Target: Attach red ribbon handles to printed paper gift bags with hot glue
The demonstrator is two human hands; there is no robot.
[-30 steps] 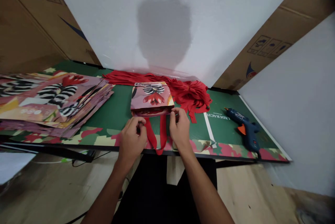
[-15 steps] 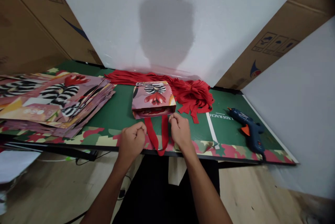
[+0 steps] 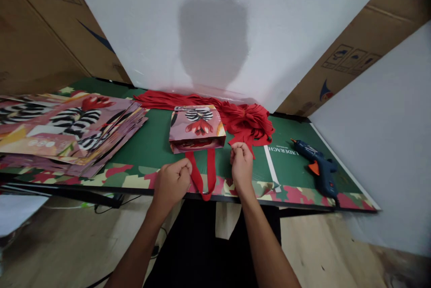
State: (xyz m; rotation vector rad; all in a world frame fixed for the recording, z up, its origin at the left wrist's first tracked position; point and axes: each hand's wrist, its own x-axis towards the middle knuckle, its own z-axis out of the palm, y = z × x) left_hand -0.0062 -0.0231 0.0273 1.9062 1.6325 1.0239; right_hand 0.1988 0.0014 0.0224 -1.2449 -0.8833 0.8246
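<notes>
In the head view, a printed paper bag (image 3: 197, 130) lies at the centre of the frame, its red ribbon handle (image 3: 211, 169) looping down toward the bottom. Just left of the loop, the left hand (image 3: 173, 182) has its fingers curled into a fist. The right hand (image 3: 242, 164), right of the loop, has its fingers drawn in near the ends of a red ribbon bundle (image 3: 251, 121); whether either hand holds anything, I cannot tell. Flat printed sheets (image 3: 76, 119) fill the left side; a glue gun (image 3: 325, 175) lies at right.
</notes>
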